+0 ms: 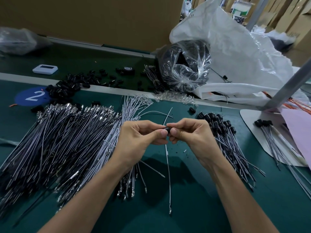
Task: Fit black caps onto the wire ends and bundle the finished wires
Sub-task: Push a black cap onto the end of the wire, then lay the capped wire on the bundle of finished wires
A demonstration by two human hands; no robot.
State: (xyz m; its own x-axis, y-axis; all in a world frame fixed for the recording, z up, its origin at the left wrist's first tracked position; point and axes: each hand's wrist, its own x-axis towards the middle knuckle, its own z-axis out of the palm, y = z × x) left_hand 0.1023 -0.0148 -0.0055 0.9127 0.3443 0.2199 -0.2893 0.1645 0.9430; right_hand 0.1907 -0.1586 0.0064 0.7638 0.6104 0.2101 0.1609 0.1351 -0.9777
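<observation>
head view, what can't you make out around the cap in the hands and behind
All head view.
- black cap: mostly hidden by the thumbs of the left hand and right hand pinching it; wire seating unseen.
- clear bag: glare hides its dark contents.
- white device: screen too small to read.
- wire pile: cut off by the left edge.

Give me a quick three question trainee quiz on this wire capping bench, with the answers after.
1. True or false: the left hand lies flat on the table.
2. The capped wires lie: A) right of the hands, B) left of the hands, C) nowhere in view.
3. Which number is on the blue sticker?
Key: 1 false, it and the right hand both pinch the black cap. 2 A. 3 the number 2.
</observation>
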